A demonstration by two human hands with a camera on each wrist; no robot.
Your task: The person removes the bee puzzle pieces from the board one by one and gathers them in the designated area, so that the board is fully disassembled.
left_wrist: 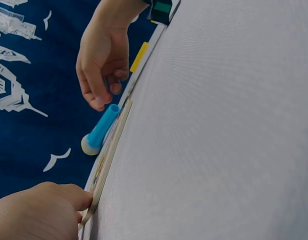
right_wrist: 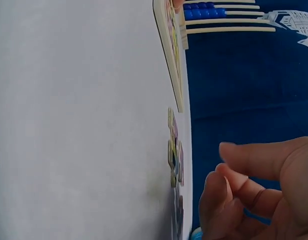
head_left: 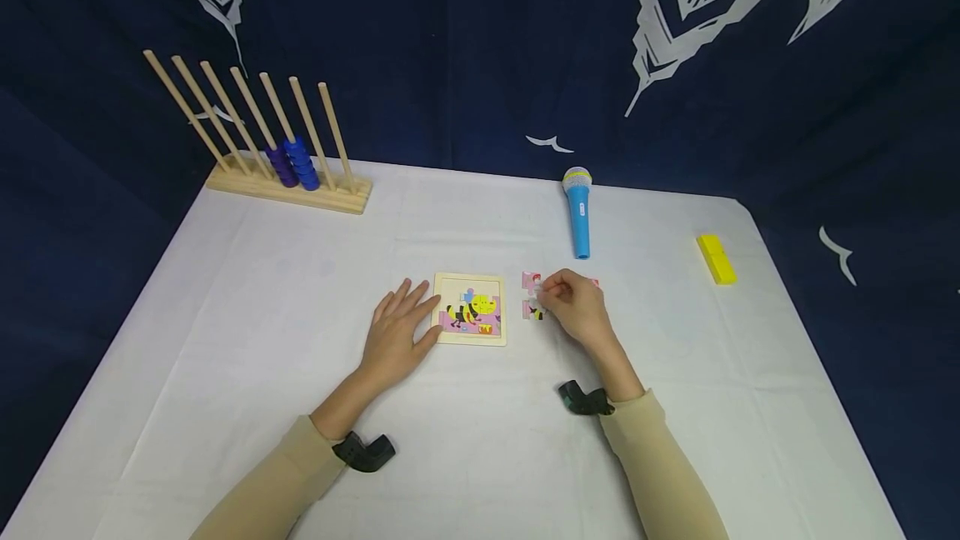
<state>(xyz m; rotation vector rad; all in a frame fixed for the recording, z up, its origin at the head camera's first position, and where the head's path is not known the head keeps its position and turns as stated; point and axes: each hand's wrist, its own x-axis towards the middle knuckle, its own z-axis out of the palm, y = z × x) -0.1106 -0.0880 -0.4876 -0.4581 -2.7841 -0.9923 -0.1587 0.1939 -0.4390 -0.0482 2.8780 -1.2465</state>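
A square wooden puzzle board [head_left: 472,341] lies flat on the table, a partly filled bee picture [head_left: 471,312] inside its frame. My left hand [head_left: 395,336] spreads its fingers toward the board, with fingertips and thumb touching its left edge. To the right of the board are loose pink puzzle pieces [head_left: 531,280], also visible edge-on as puzzle pieces [right_wrist: 172,155] in the right wrist view. Above them hovers my right hand [head_left: 576,307], its fingers loosely bent. In the right wrist view a gap parts its thumb [right_wrist: 244,157] from the fingers, and no piece shows between them.
Beyond the pieces lies a blue toy microphone [head_left: 579,219]. A yellow block [head_left: 717,259] is at the right. The back left corner has a wooden peg stand [head_left: 285,197] with purple and blue beads. White cloth covers the table [head_left: 450,457]; a dark blue curtain [head_left: 450,48] hangs behind.
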